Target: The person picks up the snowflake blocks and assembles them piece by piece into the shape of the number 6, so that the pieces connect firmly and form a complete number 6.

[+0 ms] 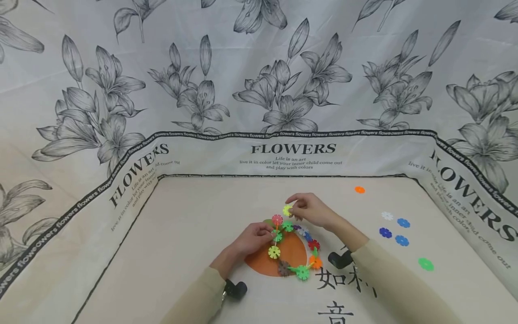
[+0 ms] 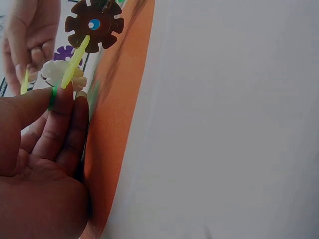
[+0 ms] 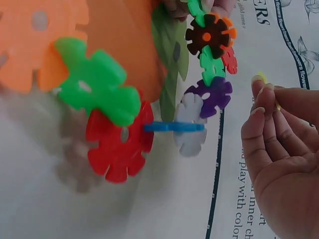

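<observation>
Notched plastic snowflake discs are linked into a colorful chain [image 1: 302, 272] that curves in a ring over the table. My left hand [image 1: 252, 238] pinches a green disc [image 2: 53, 97] of this chain between thumb and fingers, at its left side. Beside those fingertips are a pink-red disc [image 1: 277, 219] and a lower yellow disc [image 1: 274, 252]. Just beyond the chain's far end, my right hand [image 1: 314, 211] pinches a loose yellow disc [image 1: 287, 210], mostly covered by the fingertips in the right wrist view. Red [image 3: 119, 149] and purple [image 3: 212, 97] discs hang along the chain's right side.
Loose discs lie to the right: orange [image 1: 359, 190], white [image 1: 387, 216], several blue [image 1: 402, 240] and a green one [image 1: 426, 264]. The cloth [image 1: 194, 211] carries a printed orange shape [image 1: 259, 261] and black characters. A flower-printed curtain [image 1: 283, 58] rises behind and at both sides.
</observation>
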{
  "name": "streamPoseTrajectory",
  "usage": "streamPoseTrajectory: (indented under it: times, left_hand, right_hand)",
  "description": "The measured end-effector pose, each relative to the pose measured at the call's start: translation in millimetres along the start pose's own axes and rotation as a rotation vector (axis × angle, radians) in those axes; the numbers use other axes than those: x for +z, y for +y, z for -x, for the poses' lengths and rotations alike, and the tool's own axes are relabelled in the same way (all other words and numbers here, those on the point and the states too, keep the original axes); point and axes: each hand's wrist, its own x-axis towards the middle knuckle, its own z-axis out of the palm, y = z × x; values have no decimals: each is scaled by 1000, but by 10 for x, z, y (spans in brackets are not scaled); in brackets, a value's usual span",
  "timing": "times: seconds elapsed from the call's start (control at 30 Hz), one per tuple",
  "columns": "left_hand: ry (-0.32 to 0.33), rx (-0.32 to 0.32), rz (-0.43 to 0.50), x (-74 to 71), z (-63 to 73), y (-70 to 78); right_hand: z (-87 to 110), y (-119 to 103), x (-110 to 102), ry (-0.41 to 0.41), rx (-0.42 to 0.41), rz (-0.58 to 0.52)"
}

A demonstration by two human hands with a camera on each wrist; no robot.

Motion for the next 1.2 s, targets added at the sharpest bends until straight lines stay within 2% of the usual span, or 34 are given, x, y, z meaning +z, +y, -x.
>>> streamPoseTrajectory:
  times: [0.2,0.5,0.7,0.9,1.2]
  left_hand:
    - [-4,3,-2,2,10,22]
    - [-9,14,-6,-4,-11,30]
    - [-7,17,-20,2,-10,26]
    - [1,8,-28,3,-8,22]
    - [21,-12,-33,12,-12,-2]
  right_hand:
    - [-118,-51,120,63,15,-7]
    - [-283,-87,207,132,24,128]
    - [-311,-105,234,121,48,167]
    - [-339,-89,240,111,36,190]
    - [-363,-60,265,96,54,187]
